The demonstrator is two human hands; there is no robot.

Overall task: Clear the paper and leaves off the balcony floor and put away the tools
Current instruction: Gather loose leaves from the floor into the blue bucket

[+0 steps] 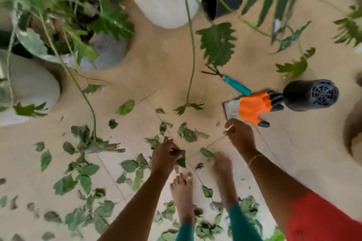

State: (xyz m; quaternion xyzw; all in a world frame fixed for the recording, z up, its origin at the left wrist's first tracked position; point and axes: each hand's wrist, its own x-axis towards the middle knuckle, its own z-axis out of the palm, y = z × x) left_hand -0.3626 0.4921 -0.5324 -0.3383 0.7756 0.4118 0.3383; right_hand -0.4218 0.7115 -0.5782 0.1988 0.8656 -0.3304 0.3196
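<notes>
From my remote feed, cut leaves [86, 172] lie scattered over the tan tiled floor [156, 64], thickest from 6 to 9 o'clock around the bare feet [183, 188]. They are dull green, some pale on the underside, torn and curled, and a few are still joined to thin stems. The left hand [165, 155], just below centre, has its fingers curled round one dark, crumpled leaf [181, 159]. The right hand [240, 133], at 3 o'clock from the left one, is bunched into a fist. A pale sliver shows at its knuckles, and I cannot tell whether it holds anything.

Just beyond that fist, at 1 o'clock, lies an orange glove [252, 107] with black fingertips. A teal-handled hand tool [238, 85] sits at its top edge and a black blower [311, 95] touches its fingers. A white pot [166, 4] stands at 12 o'clock.
</notes>
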